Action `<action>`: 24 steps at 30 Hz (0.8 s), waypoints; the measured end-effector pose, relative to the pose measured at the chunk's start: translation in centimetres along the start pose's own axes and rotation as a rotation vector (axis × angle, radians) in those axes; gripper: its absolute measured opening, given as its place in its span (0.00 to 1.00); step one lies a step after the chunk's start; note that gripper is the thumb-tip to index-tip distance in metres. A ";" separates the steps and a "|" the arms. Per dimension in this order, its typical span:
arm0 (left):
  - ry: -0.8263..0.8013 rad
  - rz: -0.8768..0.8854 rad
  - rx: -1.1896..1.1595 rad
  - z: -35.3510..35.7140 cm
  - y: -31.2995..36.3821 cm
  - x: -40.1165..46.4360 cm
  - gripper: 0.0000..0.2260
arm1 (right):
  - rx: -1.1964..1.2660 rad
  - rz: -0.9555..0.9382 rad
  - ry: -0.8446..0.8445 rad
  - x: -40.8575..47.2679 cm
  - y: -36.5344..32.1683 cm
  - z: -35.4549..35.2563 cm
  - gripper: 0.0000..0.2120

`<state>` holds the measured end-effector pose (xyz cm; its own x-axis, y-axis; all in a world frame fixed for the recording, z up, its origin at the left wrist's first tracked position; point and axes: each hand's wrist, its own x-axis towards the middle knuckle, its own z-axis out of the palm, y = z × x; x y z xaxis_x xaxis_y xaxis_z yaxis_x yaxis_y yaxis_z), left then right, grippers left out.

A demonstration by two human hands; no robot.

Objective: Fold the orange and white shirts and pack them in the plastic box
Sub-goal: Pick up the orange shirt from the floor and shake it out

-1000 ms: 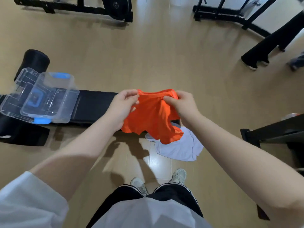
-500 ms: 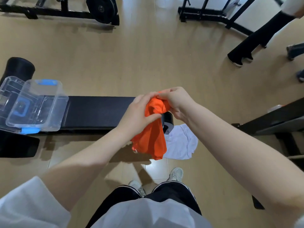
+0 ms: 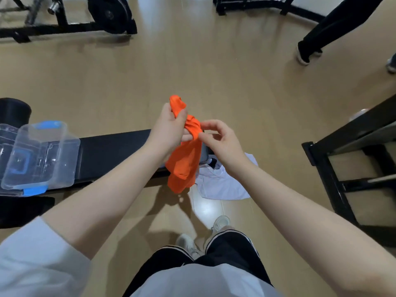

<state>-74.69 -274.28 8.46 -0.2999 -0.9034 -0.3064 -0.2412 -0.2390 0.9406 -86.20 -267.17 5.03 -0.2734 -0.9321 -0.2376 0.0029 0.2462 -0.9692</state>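
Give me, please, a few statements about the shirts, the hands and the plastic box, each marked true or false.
1. The left hand grips the orange shirt. True.
2. The white shirt lies inside the plastic box. False: it hangs off the end of the black bench toward the floor.
3. The right hand pinches the orange shirt. True.
4. The orange shirt lies folded flat on the bench. False: it hangs bunched from the hands.
5. The plastic box stands on the floor. False: it rests on the bench.
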 end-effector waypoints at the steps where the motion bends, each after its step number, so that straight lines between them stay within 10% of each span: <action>1: -0.013 -0.004 -0.062 0.7 0.6 0.2 0.04 | -0.026 -0.013 0.019 0.1 0.4 -0.5 0.08; 9: -0.019 0.102 -0.314 5.2 4.4 2.4 0.10 | -0.341 0.063 -0.043 3.2 4.4 -5.3 0.22; 17: 0.359 0.018 -0.107 5.5 1.1 7.5 0.12 | -1.054 0.222 -0.232 4.7 7.7 -14.2 0.13; 24: 0.204 -0.100 -0.111 8.9 -0.9 10.8 0.04 | -0.996 0.073 0.138 5.4 7.2 -18.1 0.09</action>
<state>-85.96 -280.69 3.03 -0.0840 -0.9237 -0.3738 -0.1541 -0.3586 0.9207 -105.03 -265.61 -2.00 -0.4139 -0.8825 -0.2232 -0.7636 0.4700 -0.4427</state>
